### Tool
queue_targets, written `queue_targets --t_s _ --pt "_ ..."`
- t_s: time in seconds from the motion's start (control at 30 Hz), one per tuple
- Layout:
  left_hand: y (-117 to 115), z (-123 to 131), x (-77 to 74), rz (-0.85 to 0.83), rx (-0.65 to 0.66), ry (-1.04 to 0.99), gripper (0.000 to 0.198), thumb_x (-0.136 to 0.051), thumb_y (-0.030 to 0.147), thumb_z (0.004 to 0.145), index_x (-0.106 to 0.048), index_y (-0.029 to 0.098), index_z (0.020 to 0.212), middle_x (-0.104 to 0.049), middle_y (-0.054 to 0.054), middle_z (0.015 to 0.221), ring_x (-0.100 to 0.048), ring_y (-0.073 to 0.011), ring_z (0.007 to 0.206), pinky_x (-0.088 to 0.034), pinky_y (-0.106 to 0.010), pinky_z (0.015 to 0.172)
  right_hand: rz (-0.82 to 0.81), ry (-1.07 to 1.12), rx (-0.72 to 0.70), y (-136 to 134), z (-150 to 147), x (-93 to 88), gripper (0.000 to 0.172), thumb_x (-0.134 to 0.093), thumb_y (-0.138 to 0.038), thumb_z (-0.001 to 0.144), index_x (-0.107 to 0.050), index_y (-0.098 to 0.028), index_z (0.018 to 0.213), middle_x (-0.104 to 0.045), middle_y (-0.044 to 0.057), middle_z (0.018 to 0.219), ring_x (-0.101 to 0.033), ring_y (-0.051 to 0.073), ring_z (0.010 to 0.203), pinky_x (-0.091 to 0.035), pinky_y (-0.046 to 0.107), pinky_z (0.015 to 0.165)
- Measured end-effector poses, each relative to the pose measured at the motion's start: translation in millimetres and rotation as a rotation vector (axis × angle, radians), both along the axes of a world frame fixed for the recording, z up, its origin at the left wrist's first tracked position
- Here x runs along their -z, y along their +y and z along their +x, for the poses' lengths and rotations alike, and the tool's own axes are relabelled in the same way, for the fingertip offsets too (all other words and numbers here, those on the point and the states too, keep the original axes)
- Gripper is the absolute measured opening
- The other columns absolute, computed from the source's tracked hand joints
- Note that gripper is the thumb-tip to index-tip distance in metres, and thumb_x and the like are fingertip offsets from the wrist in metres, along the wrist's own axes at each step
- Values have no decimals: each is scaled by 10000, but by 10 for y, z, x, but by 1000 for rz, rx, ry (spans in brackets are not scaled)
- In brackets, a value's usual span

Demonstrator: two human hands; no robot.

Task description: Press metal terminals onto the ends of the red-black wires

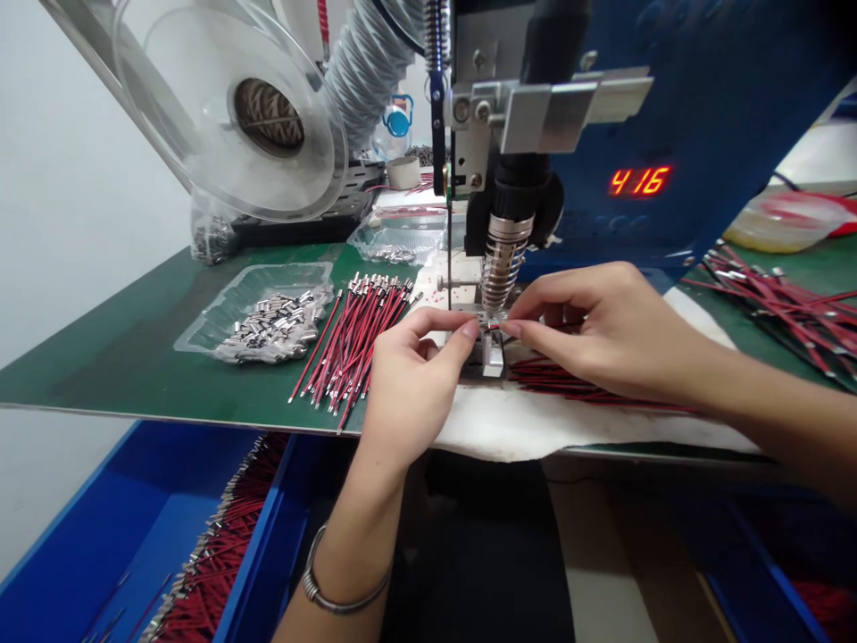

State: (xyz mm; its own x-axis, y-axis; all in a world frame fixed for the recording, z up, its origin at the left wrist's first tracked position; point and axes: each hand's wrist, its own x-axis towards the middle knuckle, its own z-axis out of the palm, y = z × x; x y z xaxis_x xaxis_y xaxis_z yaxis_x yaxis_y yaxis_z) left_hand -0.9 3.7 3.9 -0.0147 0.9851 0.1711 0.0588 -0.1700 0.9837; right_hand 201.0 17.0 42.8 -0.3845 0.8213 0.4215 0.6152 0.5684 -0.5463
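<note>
Both hands meet at a small metal fixture (494,357) under the spring-wrapped tip (503,259) of a blue soldering machine (669,116). My left hand (419,379) is closed in a pinch at the fixture's left side; the small piece at its fingertips is too hidden to name. From the right, my right hand (603,326) pinches a thin red-and-black wire near its end, at the fixture. More red-and-black wires (569,382) lie on a white cloth (509,429) below my right hand. Left of my left hand, wires with metal connectors (365,335) lie in a pile.
A clear plastic tray (194,335) of metal connectors (278,317) sits on the green table (87,339), with another tray (361,234) behind. A clear fume hood (194,98) hangs at left. Blue bins (161,473) below hold finished-looking wires (228,536). Loose wires (796,313) lie far right.
</note>
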Motion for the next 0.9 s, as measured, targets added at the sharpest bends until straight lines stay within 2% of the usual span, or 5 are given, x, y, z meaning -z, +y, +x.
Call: queue_targets --t_s 0.3,0.53,0.9 --pt "-1 0 -10 -2 3 10 105 -825 301 876 -818 197 893 -759 -50 795 -682 -176 707 -450 -251 559 2 1 -16 9 -1 7 180 -677 -292 919 -776 -226 784 -724 18 663 -564 172 549 -435 347 609" --pt "-1 -5 -12 -1 -4 21 110 -827 303 869 -819 194 881 -741 -42 754 -653 -167 657 -428 -250 539 -12 5 -9 7 8 19 203 -672 -329 921 -785 -229 786 -706 23 657 -602 190 601 -426 344 611" --pt "-8 2 -23 -20 -14 21 116 -827 311 863 -818 196 875 -719 -31 711 -597 -146 592 -389 -250 519 -8 0 -9 13 12 26 221 -681 -363 917 -767 -232 761 -723 16 672 -569 176 582 -395 340 591"
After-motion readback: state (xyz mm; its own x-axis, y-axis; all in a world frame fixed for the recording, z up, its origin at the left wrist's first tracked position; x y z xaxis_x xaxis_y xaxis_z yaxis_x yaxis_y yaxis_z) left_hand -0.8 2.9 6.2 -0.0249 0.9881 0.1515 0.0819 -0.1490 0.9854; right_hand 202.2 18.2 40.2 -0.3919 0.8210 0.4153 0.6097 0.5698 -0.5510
